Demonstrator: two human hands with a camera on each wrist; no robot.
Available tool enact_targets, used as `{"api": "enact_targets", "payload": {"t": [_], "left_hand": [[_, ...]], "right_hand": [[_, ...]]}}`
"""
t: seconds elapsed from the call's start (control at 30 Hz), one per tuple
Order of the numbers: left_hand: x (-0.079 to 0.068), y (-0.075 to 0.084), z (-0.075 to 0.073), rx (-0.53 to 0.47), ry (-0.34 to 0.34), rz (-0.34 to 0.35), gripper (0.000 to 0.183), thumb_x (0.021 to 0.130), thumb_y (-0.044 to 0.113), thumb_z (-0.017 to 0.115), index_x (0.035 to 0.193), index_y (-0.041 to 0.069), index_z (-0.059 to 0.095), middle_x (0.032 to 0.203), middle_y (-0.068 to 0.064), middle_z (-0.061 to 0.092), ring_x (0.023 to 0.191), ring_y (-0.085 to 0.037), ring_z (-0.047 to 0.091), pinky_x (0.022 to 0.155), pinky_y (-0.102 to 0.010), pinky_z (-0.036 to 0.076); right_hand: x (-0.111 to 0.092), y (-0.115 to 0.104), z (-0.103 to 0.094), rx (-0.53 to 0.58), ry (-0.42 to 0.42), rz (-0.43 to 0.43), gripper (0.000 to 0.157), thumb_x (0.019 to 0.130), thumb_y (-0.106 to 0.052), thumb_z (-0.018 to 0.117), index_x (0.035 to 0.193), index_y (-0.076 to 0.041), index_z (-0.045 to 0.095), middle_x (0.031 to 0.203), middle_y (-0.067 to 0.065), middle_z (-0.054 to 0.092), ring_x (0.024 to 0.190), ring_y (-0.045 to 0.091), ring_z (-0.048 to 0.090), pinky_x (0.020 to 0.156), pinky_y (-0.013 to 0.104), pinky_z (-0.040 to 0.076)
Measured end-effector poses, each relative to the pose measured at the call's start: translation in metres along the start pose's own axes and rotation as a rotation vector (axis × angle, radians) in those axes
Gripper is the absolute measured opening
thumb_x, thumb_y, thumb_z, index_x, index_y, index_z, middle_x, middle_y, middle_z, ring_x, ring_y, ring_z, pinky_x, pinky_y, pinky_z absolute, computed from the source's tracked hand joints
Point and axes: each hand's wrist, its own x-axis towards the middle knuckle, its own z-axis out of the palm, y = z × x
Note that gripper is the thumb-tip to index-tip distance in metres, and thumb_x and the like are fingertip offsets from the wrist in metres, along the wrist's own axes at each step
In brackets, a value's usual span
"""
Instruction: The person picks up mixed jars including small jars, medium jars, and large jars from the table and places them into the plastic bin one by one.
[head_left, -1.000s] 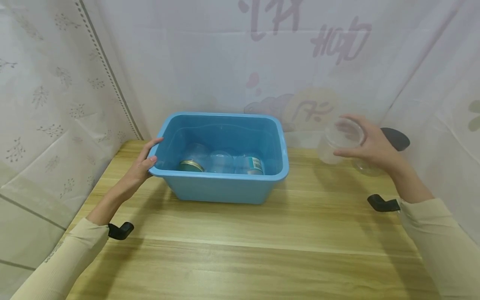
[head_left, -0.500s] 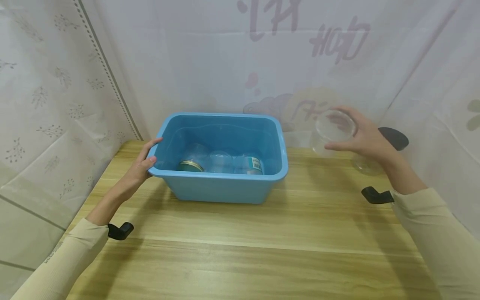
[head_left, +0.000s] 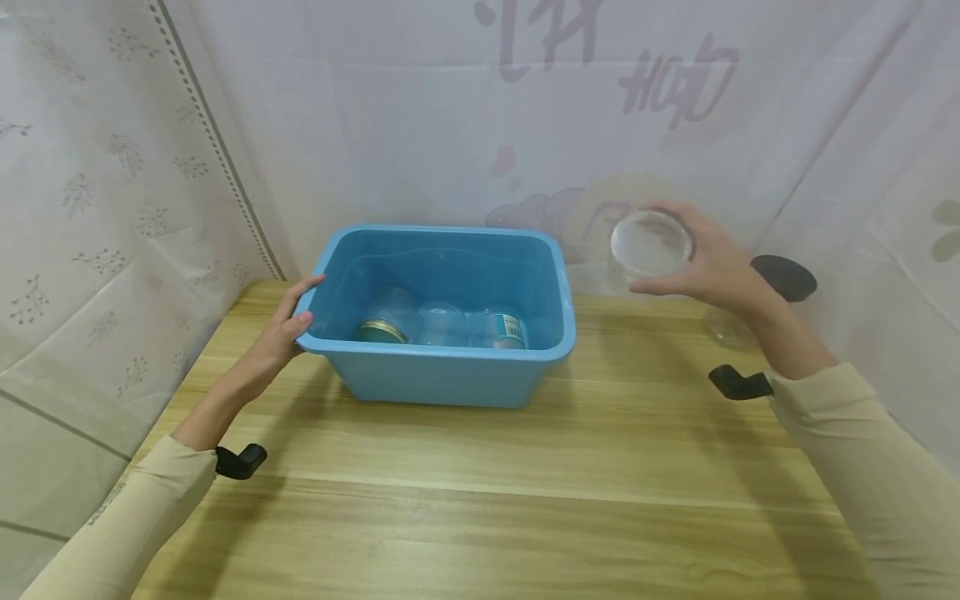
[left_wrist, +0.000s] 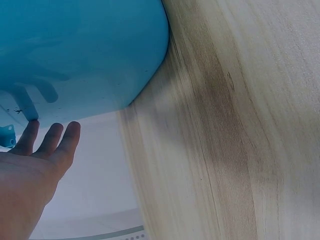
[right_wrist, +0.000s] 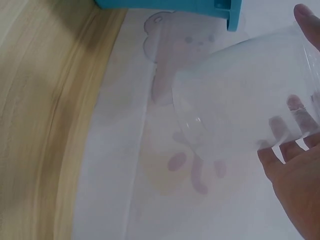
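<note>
On the left side of the blue plastic bin (head_left: 442, 375), my left hand (head_left: 273, 337) holds the rim, thumb and index finger on its edge. The left wrist view shows other fingers (left_wrist: 65, 145) against the outer wall. My right hand (head_left: 720, 262) grips a clear plastic jar (head_left: 648, 246) above the table, right of the bin. In the right wrist view that transparent jar (right_wrist: 235, 95) lies between thumb and fingers. Inside the bin are clear jars (head_left: 442, 321), one with a green-and-gold lid (head_left: 381, 332) and one with a teal-and-white label (head_left: 510, 329).
Behind my right wrist stands another clear jar (head_left: 727, 329) with a black lid (head_left: 783, 277), partly hidden. The wooden table (head_left: 480, 483) runs back to a printed white curtain (head_left: 420, 125). Patterned cloth (head_left: 90, 208) hangs at the left.
My right hand has moved left and slightly up with the clear jar, toward the bin. My left hand and the bin have stayed put.
</note>
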Motion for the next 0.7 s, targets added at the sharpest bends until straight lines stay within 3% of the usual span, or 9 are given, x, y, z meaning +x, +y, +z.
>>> {"api": "enact_targets", "payload": {"t": [0.13, 0.3, 0.5, 0.7], "left_hand": [[0.000, 0.000, 0.000, 0.001, -0.001, -0.002, 0.057, 0.107, 0.038, 0.040, 0.160, 0.036, 0.020, 0.165, -0.007, 0.002, 0.140, -0.043, 0.023, 0.104, -0.057, 0.030], [0.000, -0.001, -0.001, -0.001, -0.003, -0.001, 0.057, 0.107, 0.038, 0.040, 0.160, 0.037, 0.020, 0.165, -0.006, 0.002, 0.141, -0.043, 0.023, 0.103, -0.053, 0.031], [0.001, -0.001, -0.001, -0.001, -0.003, -0.002, 0.056, 0.107, 0.038, 0.040, 0.160, 0.037, 0.020, 0.165, -0.006, 0.002, 0.140, -0.043, 0.023, 0.103, -0.053, 0.031], [0.001, -0.001, -0.001, 0.001, 0.000, 0.002, 0.057, 0.107, 0.039, 0.040, 0.160, 0.037, 0.020, 0.165, -0.007, 0.003, 0.140, -0.043, 0.024, 0.104, -0.059, 0.029]], "right_hand": [[0.004, -0.010, 0.004, -0.037, 0.004, -0.045, 0.106, 0.060, -0.004, 0.099, 0.151, -0.019, 0.047, 0.142, 0.008, 0.049, 0.118, 0.028, 0.045, 0.090, 0.042, 0.036], [0.005, -0.042, 0.009, -0.044, 0.009, -0.157, 0.103, 0.060, 0.004, 0.096, 0.149, -0.009, 0.046, 0.143, 0.013, 0.048, 0.119, 0.036, 0.046, 0.092, 0.045, 0.038], [0.009, -0.060, 0.013, -0.057, 0.027, -0.276, 0.099, 0.058, 0.011, 0.093, 0.144, -0.001, 0.047, 0.142, 0.014, 0.049, 0.119, 0.024, 0.048, 0.092, 0.029, 0.038], [0.013, -0.067, 0.016, -0.073, 0.018, -0.318, 0.101, 0.056, 0.011, 0.094, 0.145, -0.001, 0.046, 0.141, 0.013, 0.050, 0.119, 0.016, 0.047, 0.092, 0.029, 0.039]]}}
